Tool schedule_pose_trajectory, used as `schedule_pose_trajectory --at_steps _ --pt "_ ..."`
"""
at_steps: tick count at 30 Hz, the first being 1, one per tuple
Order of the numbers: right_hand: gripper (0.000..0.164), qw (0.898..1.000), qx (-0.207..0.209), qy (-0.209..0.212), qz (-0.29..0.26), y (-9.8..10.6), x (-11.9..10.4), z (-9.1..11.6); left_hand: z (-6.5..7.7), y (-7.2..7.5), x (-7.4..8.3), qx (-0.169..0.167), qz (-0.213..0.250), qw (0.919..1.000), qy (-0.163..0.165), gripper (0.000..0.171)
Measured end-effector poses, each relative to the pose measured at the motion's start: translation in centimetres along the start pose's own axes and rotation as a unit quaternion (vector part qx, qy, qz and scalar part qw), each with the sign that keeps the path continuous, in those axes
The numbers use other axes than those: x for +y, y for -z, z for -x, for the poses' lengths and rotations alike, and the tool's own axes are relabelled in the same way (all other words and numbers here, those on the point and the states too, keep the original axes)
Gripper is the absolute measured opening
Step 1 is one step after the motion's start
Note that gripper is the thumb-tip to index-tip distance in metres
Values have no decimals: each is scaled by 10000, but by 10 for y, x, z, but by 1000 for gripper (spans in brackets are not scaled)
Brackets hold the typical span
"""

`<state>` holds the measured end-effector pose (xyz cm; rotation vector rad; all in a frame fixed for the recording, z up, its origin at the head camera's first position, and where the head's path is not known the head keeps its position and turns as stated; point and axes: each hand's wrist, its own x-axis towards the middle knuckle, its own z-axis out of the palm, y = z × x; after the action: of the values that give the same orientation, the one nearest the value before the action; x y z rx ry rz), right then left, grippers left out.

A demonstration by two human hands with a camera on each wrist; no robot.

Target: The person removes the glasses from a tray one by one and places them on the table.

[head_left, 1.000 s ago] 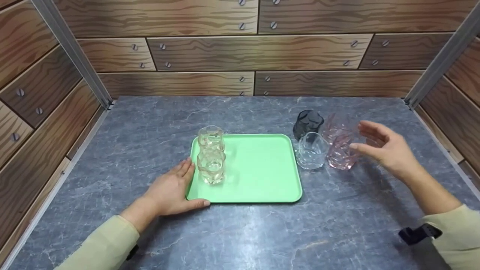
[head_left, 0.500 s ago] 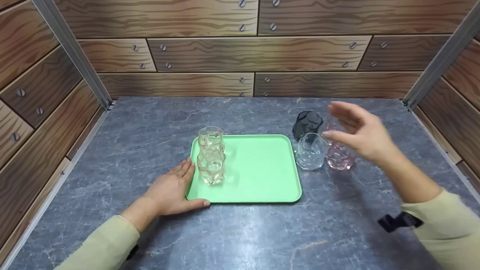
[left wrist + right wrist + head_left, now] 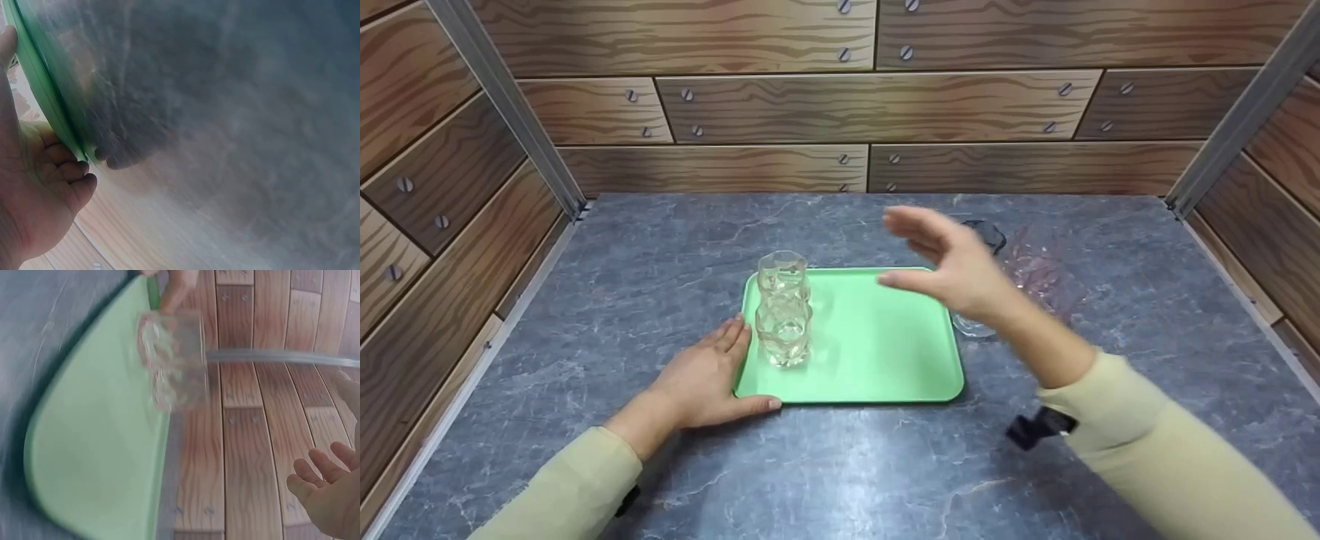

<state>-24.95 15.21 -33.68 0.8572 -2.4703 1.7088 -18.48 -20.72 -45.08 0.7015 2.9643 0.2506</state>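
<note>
Green tray [image 3: 881,341] steadied at its corner by the left hand [image 3: 701,382]

The tray is laid flat on the grey worktop [image 3: 840,472]. Its near left corner is touched by the left hand: the fingers are laid fairly straight against the left rim, and the thumb is rested along the front one. Beside that hand, at the tray's left side, a front clear glass [image 3: 785,334] and a rear clear glass [image 3: 781,270] are stood upright, one behind the other.

The right hand [image 3: 952,262] is held in the air around the tray's far right corner, its fingers lightly curved and parted from the thumb; it is slightly blurred. By its wrist, a dark glass [image 3: 988,235] and another clear glass [image 3: 973,328] are partly hidden. Pink glasses [image 3: 1035,270] are placed farther right, partly covered by the forearm. The worktop is backed by a wood-patterned wall [image 3: 877,105].
</note>
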Motion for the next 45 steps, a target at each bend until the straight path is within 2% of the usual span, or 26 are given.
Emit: schedule_pose_trajectory --at_steps 10,18,24,34,45 --pt "91 9985 -324 -441 22 -71 17 -9 -1 -1 -1 -20 31 10000 49 125" --pt "88 9970 -414 -658 -19 -108 34 -4 -1 -1 1 34 -4 10000 48 125" --pt "89 9954 -571 -775 14 -124 39 -2 0 0 1 36 -27 10000 44 125" --pt "93 9939 -593 -926 47 -141 44 -1 -1 -1 0 18 -41 10000 75 125" --pt "93 9953 -333 -907 53 -154 48 0 -1 0 0 61 -95 9999 -9 124"
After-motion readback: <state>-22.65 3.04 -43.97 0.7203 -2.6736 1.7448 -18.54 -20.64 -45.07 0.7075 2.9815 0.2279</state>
